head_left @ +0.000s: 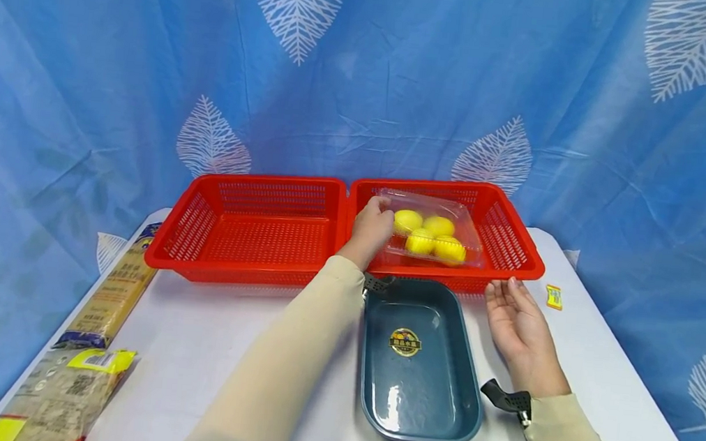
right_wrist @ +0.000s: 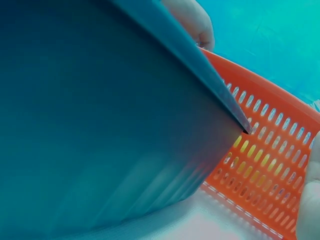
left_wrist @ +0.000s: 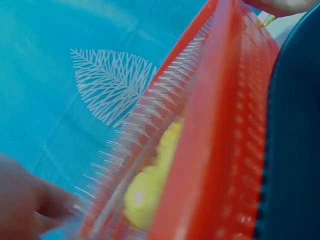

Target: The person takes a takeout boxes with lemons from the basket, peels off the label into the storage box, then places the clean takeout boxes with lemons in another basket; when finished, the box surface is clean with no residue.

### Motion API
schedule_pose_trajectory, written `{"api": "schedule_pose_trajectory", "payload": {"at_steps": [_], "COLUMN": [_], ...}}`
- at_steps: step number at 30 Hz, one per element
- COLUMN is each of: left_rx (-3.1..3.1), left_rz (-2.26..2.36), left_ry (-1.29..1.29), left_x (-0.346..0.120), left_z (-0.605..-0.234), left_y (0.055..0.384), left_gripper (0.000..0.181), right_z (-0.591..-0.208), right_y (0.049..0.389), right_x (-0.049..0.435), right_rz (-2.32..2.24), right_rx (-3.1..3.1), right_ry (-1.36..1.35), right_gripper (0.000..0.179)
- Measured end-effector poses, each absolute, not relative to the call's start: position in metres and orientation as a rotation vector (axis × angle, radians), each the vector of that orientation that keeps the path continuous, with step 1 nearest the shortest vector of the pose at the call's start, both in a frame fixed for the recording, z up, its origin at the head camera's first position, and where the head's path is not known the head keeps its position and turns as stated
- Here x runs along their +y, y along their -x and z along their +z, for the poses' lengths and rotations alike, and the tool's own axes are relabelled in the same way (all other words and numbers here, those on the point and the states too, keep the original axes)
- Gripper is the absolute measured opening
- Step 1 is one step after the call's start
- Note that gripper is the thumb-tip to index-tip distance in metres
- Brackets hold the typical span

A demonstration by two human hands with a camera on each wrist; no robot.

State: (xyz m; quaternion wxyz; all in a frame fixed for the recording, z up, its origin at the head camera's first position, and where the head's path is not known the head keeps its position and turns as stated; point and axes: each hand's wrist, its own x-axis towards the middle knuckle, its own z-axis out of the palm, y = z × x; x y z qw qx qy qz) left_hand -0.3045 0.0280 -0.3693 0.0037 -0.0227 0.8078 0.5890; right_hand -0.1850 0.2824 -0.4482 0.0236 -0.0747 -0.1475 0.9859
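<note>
My left hand (head_left: 372, 230) pinches the left edge of a clear plastic box (head_left: 469, 224) in the right red basket (head_left: 526, 253). Several yellow lemons (head_left: 420, 241) show through the clear plastic. In the left wrist view the fingers (left_wrist: 55, 202) are at the box's edge, and the lemons (left_wrist: 145, 197) show behind the basket wall. My right hand (head_left: 522, 337) is palm up, its relaxed fingers right at the basket's front rim. In the right wrist view, part of this hand (right_wrist: 310, 195) shows beside the slotted basket wall (right_wrist: 265, 165).
A dark blue-green tray (head_left: 420, 387) with a round gold label stands in front of the right basket. Another red basket (head_left: 269, 241) adjoins on the left. Spaghetti (head_left: 113, 290) and a grey-and-yellow bag (head_left: 57, 394) lie at the left edge. A small yellow packet (head_left: 553, 297) lies right.
</note>
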Motion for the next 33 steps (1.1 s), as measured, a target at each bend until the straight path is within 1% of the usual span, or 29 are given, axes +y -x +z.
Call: {"api": "schedule_pose_trajectory", "payload": {"at_steps": [5,7,11,14,19,23,25,29,33], "left_rx": [2.521,2.523,2.495,2.504,2.572,2.661,2.716,2.802,2.877], "left_rz": [1.608,1.568,1.53,1.508,1.521,1.477,1.434,1.376,1.253], "left_ry": [0.002,-0.009,-0.009,-0.029,-0.182,-0.33,-0.368,-0.402,-0.417], "left_x": [0.023,0.021,0.018,0.017,0.003,-0.028,-0.049,-0.098,-0.148], "left_z": [-0.365,-0.364,-0.362,-0.36,-0.351,-0.333,-0.323,-0.309,-0.308], "left_y": [0.305,0.305,0.303,0.303,0.306,0.306,0.304,0.295,0.286], "left_gripper": [0.063,0.067,0.066,0.063,0.061,0.059,0.059,0.059,0.061], "right_z": [-0.449,-0.45,-0.45,-0.45,-0.448,-0.444,-0.44,-0.429,-0.414], "right_y": [0.185,0.185,0.185,0.186,0.188,0.189,0.188,0.184,0.181], "right_x": [0.282,0.281,0.28,0.279,0.279,0.281,0.283,0.287,0.288], "right_rz": [3.042,3.043,3.042,3.042,3.034,2.92,2.785,2.451,2.175], "right_rx": [-0.455,-0.466,-0.483,-0.486,-0.548,-0.846,-1.089,-1.459,-1.64], "right_ry": [0.25,0.25,0.232,0.223,0.244,0.316,0.376,0.511,0.512], "right_gripper": [0.029,0.029,0.031,0.029,0.021,0.012,0.012,0.025,0.035]}}
